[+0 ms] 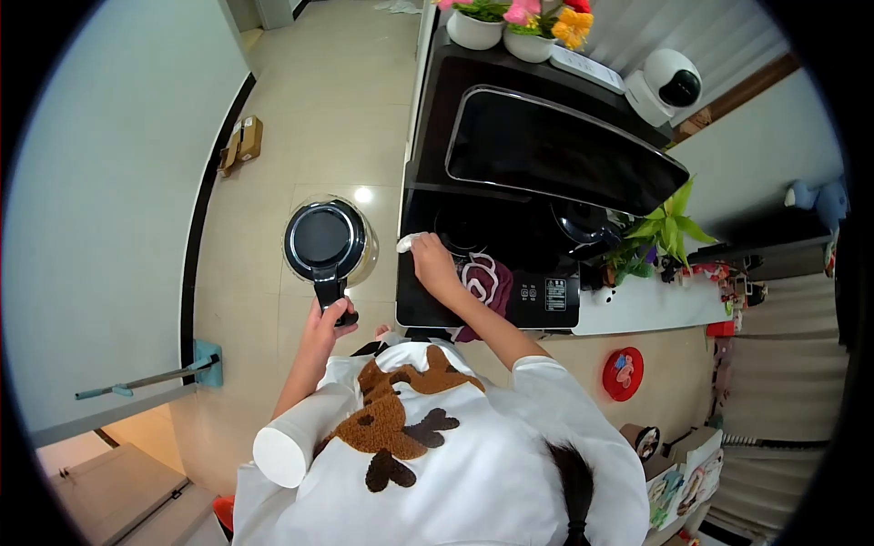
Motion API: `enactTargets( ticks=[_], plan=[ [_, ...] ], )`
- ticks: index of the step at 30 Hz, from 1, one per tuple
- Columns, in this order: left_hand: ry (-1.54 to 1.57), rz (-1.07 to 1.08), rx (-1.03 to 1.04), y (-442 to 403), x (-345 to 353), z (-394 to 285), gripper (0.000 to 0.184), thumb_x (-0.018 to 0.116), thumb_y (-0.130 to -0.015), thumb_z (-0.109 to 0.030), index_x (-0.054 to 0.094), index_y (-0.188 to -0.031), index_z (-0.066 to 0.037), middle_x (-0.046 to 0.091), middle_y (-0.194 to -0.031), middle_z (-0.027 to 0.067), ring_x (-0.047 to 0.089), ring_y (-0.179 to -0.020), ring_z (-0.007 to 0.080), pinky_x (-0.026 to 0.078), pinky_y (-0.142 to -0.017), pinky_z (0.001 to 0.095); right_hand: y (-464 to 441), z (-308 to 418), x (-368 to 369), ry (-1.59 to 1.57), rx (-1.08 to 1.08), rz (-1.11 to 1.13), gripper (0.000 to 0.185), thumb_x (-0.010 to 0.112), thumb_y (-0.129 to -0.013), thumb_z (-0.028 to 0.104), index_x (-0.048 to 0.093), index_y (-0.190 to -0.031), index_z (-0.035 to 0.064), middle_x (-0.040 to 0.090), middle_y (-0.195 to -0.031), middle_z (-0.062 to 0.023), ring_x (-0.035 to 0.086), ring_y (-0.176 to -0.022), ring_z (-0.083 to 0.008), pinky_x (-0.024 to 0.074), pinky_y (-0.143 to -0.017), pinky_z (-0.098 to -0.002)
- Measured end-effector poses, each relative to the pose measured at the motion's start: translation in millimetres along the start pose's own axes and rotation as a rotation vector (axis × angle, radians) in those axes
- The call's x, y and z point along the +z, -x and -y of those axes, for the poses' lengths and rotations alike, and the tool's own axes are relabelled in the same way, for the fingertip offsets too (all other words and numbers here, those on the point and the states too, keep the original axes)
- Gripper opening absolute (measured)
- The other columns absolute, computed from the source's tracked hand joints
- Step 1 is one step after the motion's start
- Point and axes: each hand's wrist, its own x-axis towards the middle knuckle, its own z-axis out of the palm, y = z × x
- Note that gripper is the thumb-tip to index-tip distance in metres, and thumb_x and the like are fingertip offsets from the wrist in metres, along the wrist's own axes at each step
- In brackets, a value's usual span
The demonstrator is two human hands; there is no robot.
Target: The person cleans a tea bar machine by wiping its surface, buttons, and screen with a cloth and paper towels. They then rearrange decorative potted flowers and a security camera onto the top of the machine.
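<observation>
My left hand [328, 323] is closed round the black handle of a glass kettle [325, 238]. The kettle has a dark, chrome-rimmed lid and is held over the floor, left of the black tea stove [428, 305]. At the stove's left edge my right hand [434, 264] pinches a crumpled white tissue [410, 243]. A purple cloth [492, 287] with white trim lies on the stove top beside my right wrist. Another dark kettle [583, 227] sits farther right on the stove. A white cylinder [280, 457] rests by my left upper arm.
Behind the stove stands a dark glossy panel [564, 150], with flower pots [475, 30] and a white camera [669, 84] above it. Green plants [672, 227] are at the right. A red round object [623, 374], a cardboard box [242, 146] and a mop [208, 364] are on the floor.
</observation>
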Motion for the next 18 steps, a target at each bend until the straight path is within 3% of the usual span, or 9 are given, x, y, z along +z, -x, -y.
enactTargets(
  ticks=[3,5,6,7,10,12,13,15,18],
  plan=[
    [0.010,-0.028,0.021,4,-1,-3,0.029,0.050,-0.086,-0.029,0.047,-0.106,-0.010,0.050,-0.093,0.0029,0.052,-0.092,0.0151,0.048,-0.081,0.0399,-15,-6,-4,-0.032,-0.041,-0.002,0.011,0.049,-0.072,-0.004,0.054,-0.081,-0.0005,0.053,-0.086,-0.0177,0.052,-0.087,-0.0342,0.0459,-0.075,-0.0399],
    [0.025,-0.050,0.030,8,-1,-2,0.028,0.050,-0.086,-0.028,0.047,-0.107,-0.010,0.050,-0.093,0.0025,0.051,-0.092,0.0149,0.048,-0.082,0.0398,-49,-18,-4,0.027,0.151,0.025,0.009,0.048,-0.075,-0.002,0.055,-0.081,-0.0003,0.053,-0.089,-0.0177,0.052,-0.087,-0.0353,0.0454,-0.075,-0.0412],
    [0.027,-0.057,0.026,9,-2,0,0.028,0.050,-0.086,-0.028,0.047,-0.107,-0.010,0.050,-0.093,0.0025,0.051,-0.092,0.0149,0.048,-0.082,0.0398,-67,-43,13,0.025,0.021,-0.136,0.010,0.051,-0.080,0.007,0.055,-0.076,-0.0012,0.052,-0.082,-0.0185,0.052,-0.079,-0.0359,0.0440,-0.070,-0.0421],
    [0.038,-0.051,0.028,11,-4,2,0.028,0.050,-0.086,-0.028,0.046,-0.107,-0.010,0.050,-0.093,0.0026,0.051,-0.092,0.0150,0.048,-0.082,0.0398,-81,-49,18,-0.012,0.008,-0.259,0.012,0.051,-0.080,0.007,0.055,-0.074,-0.0013,0.053,-0.083,-0.0185,0.051,-0.080,-0.0366,0.0429,-0.072,-0.0419],
    [0.049,-0.044,0.017,16,-6,5,0.027,0.051,-0.087,-0.028,0.046,-0.107,-0.010,0.050,-0.093,0.0029,0.051,-0.092,0.0151,0.047,-0.082,0.0397,-83,-45,19,-0.066,0.020,-0.279,0.012,0.050,-0.081,0.008,0.056,-0.076,-0.0019,0.053,-0.083,-0.0194,0.051,-0.081,-0.0373,0.0427,-0.072,-0.0432],
    [0.058,-0.042,0.016,16,-6,4,0.027,0.051,-0.087,-0.028,0.046,-0.107,-0.010,0.050,-0.093,0.0031,0.051,-0.092,0.0151,0.047,-0.082,0.0396,-56,-31,15,0.018,0.054,-0.158,0.012,0.050,-0.081,0.007,0.056,-0.077,-0.0026,0.053,-0.083,-0.0206,0.050,-0.080,-0.0377,0.0421,-0.072,-0.0443],
    [0.074,-0.029,0.014,16,-7,4,0.027,0.051,-0.087,-0.028,0.046,-0.107,-0.010,0.049,-0.093,0.0031,0.051,-0.092,0.0149,0.047,-0.082,0.0396,-31,-20,15,0.005,-0.001,-0.217,0.011,0.049,-0.082,0.006,0.055,-0.078,-0.0030,0.052,-0.083,-0.0217,0.050,-0.080,-0.0380,0.0414,-0.071,-0.0453],
    [0.092,-0.017,0.007,16,-9,6,0.027,0.051,-0.087,-0.028,0.046,-0.107,-0.010,0.049,-0.093,0.0032,0.051,-0.092,0.0147,0.047,-0.082,0.0395,17,13,-8,-0.115,-0.006,0.022,0.009,0.048,-0.081,0.003,0.053,-0.078,-0.0037,0.051,-0.081,-0.0214,0.049,-0.077,-0.0374,0.0414,-0.070,-0.0436],
    [0.089,-0.021,0.032,14,-12,8,0.027,0.051,-0.087,-0.028,0.046,-0.107,-0.010,0.049,-0.094,0.0032,0.050,-0.093,0.0145,0.047,-0.082,0.0395,70,32,-22,-0.181,-0.129,0.177,0.004,0.049,-0.076,0.000,0.053,-0.078,-0.0014,0.051,-0.078,-0.0190,0.049,-0.077,-0.0338,0.0418,-0.070,-0.0414]
  ],
)
